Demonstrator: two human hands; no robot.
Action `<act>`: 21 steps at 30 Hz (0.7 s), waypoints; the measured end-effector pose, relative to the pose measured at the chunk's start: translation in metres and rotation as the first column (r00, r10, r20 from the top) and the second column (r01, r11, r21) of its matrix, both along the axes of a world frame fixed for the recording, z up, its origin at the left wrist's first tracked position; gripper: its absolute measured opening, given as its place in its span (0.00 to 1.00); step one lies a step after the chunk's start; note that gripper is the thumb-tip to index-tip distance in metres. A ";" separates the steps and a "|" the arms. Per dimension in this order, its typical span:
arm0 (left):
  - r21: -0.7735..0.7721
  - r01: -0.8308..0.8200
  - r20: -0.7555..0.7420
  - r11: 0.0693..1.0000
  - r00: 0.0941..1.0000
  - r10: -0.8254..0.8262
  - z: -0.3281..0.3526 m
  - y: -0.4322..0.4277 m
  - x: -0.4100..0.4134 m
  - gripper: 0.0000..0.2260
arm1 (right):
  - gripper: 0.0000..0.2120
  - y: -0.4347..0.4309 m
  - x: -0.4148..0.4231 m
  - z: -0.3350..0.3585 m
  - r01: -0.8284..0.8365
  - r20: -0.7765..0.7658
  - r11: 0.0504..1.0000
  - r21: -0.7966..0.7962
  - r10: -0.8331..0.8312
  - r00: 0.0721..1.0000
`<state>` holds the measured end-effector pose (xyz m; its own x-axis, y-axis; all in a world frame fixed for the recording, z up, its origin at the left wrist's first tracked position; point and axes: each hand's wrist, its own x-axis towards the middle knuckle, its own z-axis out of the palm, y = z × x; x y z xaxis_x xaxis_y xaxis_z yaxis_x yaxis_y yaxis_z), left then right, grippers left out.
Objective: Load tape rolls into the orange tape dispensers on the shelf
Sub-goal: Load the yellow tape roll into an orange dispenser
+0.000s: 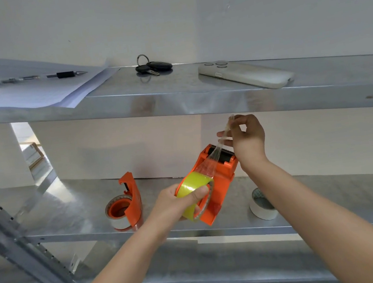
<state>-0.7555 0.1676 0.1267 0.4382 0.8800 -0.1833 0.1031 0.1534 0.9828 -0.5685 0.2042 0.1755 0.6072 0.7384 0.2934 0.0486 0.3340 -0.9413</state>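
Head view is showing the left hand (177, 202) gripping the dispenser (219, 179) and roll (194, 183) steady while right fingers (234, 123) are pinching the tape end (225, 131), drawing it over the cutter.

Top shelf (174, 90): papers (32, 95) on the left end with a pen (39, 77) lying on them, keys (153, 67) mid-shelf back by the wall, phone (245, 75) off to the right. Lower shelf (71, 211): one dispenser (132, 196) stands left of centre with a loaded roll (120, 224) in it, and a spare roll (261, 205) sits well to the right. Between those two, in front of the shelf, the left hand (174, 202) holds a second dispenser (222, 184) by the tape roll (194, 183) mounted in it. The right hand (248, 138) is just above its top end, fingers (237, 122) pinching the tape strip (225, 134).
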 end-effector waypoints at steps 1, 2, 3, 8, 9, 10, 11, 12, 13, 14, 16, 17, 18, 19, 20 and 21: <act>0.005 0.007 -0.024 1.000 1.000 -0.007 0.001 0.000 0.000 0.21 | 0.10 0.000 0.001 0.000 0.017 -0.017 1.000 0.010 -0.017 1.000; 0.015 0.022 -0.056 1.000 0.998 -0.021 0.001 -0.001 0.000 0.21 | 0.10 0.001 0.003 0.001 0.046 -0.045 0.998 0.033 -0.044 0.998; 0.018 0.035 -0.084 0.999 0.996 -0.033 -0.001 -0.003 0.000 0.20 | 0.09 0.003 0.007 0.002 0.078 -0.086 0.995 0.061 -0.073 0.994; 0.051 -0.064 -0.066 0.997 0.996 0.067 -0.021 -0.010 -0.011 0.20 | 0.08 0.013 0.044 0.000 0.011 -0.027 0.988 -0.154 -0.015 1.000; 0.060 -0.078 -0.043 0.995 0.996 0.081 -0.023 -0.010 -0.013 0.19 | 0.10 0.013 0.050 -0.006 -0.015 -0.021 0.973 -0.232 0.010 1.000; 0.071 -0.077 -0.024 0.994 0.997 0.079 -0.024 -0.010 -0.014 0.19 | 0.11 0.012 0.053 -0.013 -0.031 -0.024 0.952 -0.303 0.025 0.999; 0.082 -0.075 -0.007 0.994 0.997 0.076 -0.024 -0.011 -0.014 0.18 | 0.11 0.010 0.054 -0.020 -0.056 -0.044 0.928 -0.369 0.043 0.998; 0.087 -0.080 0.016 0.993 0.997 0.079 -0.023 -0.011 -0.014 0.18 | 0.11 0.008 0.053 -0.027 -0.094 -0.086 0.901 -0.424 0.063 0.994; 0.087 -0.091 0.047 0.992 0.995 0.087 -0.023 -0.012 -0.014 0.16 | 0.09 0.006 0.050 -0.034 -0.144 -0.153 0.870 -0.471 0.080 0.985; 0.080 -0.106 0.086 0.991 0.991 0.099 -0.022 -0.012 -0.013 0.15 | 0.08 0.004 0.046 -0.042 -0.202 -0.232 0.839 -0.505 0.093 0.968; 0.050 -0.147 0.156 0.988 0.978 0.138 -0.020 -0.011 -0.011 0.14 | 0.07 0.000 0.032 -0.056 -0.345 -0.394 0.788 -0.510 0.143 0.908; 0.022 -0.168 0.183 0.986 0.970 0.161 -0.019 -0.010 -0.009 0.15 | 0.07 -0.004 0.024 -0.062 -0.423 -0.479 0.762 -0.489 0.171 0.861; -0.020 -0.182 0.211 0.983 0.960 0.182 -0.019 -0.008 -0.007 0.16 | 0.05 -0.007 0.016 -0.067 -0.500 -0.559 0.729 -0.468 0.194 0.806; -0.072 -0.188 0.245 0.980 0.949 0.200 -0.018 -0.007 -0.006 0.16 | 0.03 -0.010 0.008 -0.071 -0.581 -0.631 0.687 -0.436 0.227 0.742; -0.120 -0.182 0.277 0.976 0.938 0.209 -0.017 -0.006 -0.005 0.16 | 0.08 -0.014 0.000 -0.074 -0.658 -0.686 0.633 -0.407 0.263 0.678; -0.156 -0.168 0.299 0.973 0.931 0.209 -0.017 -0.005 -0.004 0.16 | 0.16 -0.016 -0.006 -0.077 -0.724 -0.731 0.585 -0.365 0.301 0.612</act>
